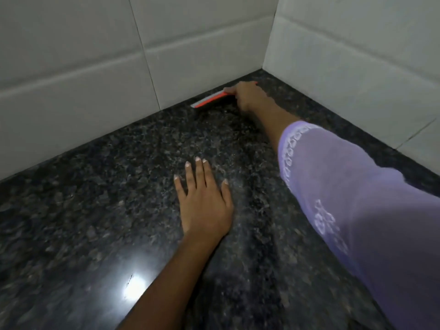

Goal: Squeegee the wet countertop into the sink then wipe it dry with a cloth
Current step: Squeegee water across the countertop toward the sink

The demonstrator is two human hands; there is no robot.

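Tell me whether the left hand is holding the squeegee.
No, the left hand lies flat on the countertop; the right hand holds the squeegee.

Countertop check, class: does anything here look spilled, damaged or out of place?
Nothing stands out. The right hand holds the orange squeegee against the back wall, and the left hand rests flat on the granite countertop.

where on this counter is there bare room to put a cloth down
Bare counter lies between the left hand and the tiled wall, and again near the light glare. It is crowded at the back corner, where the right hand holds the squeegee against the wall.
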